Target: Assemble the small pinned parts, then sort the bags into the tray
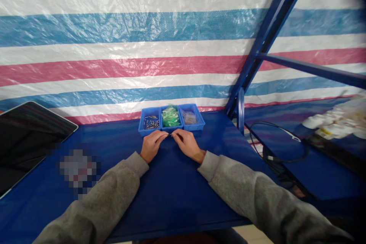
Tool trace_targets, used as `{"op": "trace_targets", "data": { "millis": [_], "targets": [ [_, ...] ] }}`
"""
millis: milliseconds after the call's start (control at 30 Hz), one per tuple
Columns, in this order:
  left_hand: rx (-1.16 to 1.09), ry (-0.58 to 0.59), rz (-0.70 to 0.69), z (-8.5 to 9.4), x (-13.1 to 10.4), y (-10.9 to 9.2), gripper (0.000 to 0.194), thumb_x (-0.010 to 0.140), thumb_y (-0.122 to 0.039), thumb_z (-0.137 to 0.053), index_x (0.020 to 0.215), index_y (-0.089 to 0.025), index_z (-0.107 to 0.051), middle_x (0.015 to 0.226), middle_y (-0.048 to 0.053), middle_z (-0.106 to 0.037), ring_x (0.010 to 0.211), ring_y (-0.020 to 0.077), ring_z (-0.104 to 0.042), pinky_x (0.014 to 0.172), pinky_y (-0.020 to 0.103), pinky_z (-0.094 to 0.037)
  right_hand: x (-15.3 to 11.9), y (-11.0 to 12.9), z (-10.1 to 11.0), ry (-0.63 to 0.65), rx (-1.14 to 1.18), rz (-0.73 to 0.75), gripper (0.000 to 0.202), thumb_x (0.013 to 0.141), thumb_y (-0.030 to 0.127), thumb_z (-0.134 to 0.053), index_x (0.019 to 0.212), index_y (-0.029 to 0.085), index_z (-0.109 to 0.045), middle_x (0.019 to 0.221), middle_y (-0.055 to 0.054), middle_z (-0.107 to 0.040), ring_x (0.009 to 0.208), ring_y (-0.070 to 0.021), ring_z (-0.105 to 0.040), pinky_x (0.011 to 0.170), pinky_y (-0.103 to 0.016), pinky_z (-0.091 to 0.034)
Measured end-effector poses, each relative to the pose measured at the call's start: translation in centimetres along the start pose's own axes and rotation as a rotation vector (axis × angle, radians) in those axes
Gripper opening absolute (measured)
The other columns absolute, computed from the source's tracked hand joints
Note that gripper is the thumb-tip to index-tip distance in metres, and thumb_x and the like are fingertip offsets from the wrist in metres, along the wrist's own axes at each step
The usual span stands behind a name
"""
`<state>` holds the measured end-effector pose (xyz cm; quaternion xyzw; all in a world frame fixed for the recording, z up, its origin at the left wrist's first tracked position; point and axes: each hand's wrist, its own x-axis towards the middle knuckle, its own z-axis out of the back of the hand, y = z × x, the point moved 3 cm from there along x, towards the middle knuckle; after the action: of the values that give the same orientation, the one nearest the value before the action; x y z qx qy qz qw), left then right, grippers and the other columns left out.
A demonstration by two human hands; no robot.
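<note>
Grey sleeves (114, 190) lead to the left hand (151, 146) and right hand (187, 145), whose pinched fingertips share a small dark piece (169, 134) just on the near side of blue bins (198, 126), probably light and stiff, best held by its ends.

On the table (177, 194), near the back edge, side by side: left bin (141, 131), middle bin (173, 128), right bin (197, 126). In the left bin, loose pieces (152, 124); in the middle one, plastic (170, 117). Just before the bins, left hand (152, 145) and right hand (187, 145), between their fingertips a small part (169, 134). Far left, a screen (28, 148). Behind everything, a sheet (114, 26). Right of the bins, a post (251, 61); beyond, a second table (323, 183) with cable (270, 158) and pile (337, 122).
</note>
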<state>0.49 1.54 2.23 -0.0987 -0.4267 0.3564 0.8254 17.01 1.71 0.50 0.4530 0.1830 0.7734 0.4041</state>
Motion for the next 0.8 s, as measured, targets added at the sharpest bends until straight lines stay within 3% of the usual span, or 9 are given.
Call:
{"op": "trace_targets", "data": {
  "millis": [133, 300, 500, 667, 800],
  "targets": [
    [-0.044, -0.017, 0.007, -0.14, -0.09, 0.36, 0.027, 0.094, -0.027, -0.04, 0.102, -0.017, -0.063, 0.088, 0.006, -0.065, 0.051, 0.0078, -0.051, 0.056, 0.023, -0.047, -0.02, 0.02, 0.17, -0.012, 0.01, -0.017, 0.024, 0.093, 0.028, -0.039, 0.089, 0.018, -0.06, 0.081, -0.003, -0.064, 0.072, -0.0148, -0.059, 0.071, -0.024, -0.042],
    [-0.069, 0.002, 0.079, -0.53, -0.31, 0.92, 0.026, 0.093, -0.028, -0.041, 0.107, -0.017, -0.059, 0.08, 0.002, -0.067, 0.043, 0.0055, -0.048, 0.05, 0.019, -0.045, -0.01, -0.01, 0.04, 0.01, 0.008, -0.029, 0.022, 0.092, 0.03, -0.042, 0.094, 0.019, -0.06, 0.076, -0.002, -0.063, 0.065, -0.0139, -0.057, 0.065, -0.023, -0.042],
    [-0.05, 0.074, 0.087, -0.69, -0.28, 0.81, 0.026, 0.093, -0.029, -0.042, 0.109, -0.017, -0.057, 0.069, -0.002, -0.065, 0.043, 0.0048, -0.049, 0.049, 0.016, -0.044, 0.0, 0.21, -0.05, 0.019, 0.031, -0.006, 0.021, 0.092, 0.03, -0.043, 0.097, 0.019, -0.06, 0.079, -0.002, -0.064, 0.065, -0.0136, -0.057, 0.065, -0.023, -0.042],
    [-0.063, 0.06, 0.081, -0.64, -0.27, 0.79, 0.026, 0.093, -0.029, -0.041, 0.109, -0.017, -0.057, 0.069, -0.002, -0.064, 0.042, 0.0044, -0.048, 0.048, 0.015, -0.043, -0.06, 0.18, -0.23, 0.044, 0.03, 0.021, 0.022, 0.092, 0.03, -0.043, 0.089, 0.019, -0.062, 0.077, -0.002, -0.064, 0.068, -0.0138, -0.058, 0.067, -0.023, -0.043],
    [-0.03, 0.043, 0.081, -0.53, -0.21, 0.53, 0.025, 0.09, -0.03, -0.047, 0.108, -0.018, -0.058, 0.073, 0.0, -0.067, 0.05, 0.0072, -0.056, 0.055, 0.018, -0.048, -0.1, -0.05, -0.18, 0.026, 0.008, 0.003, 0.024, 0.093, 0.031, -0.041, 0.088, 0.019, -0.061, 0.076, -0.002, -0.063, 0.067, -0.0141, -0.058, 0.068, -0.024, -0.042]
  ]
}}
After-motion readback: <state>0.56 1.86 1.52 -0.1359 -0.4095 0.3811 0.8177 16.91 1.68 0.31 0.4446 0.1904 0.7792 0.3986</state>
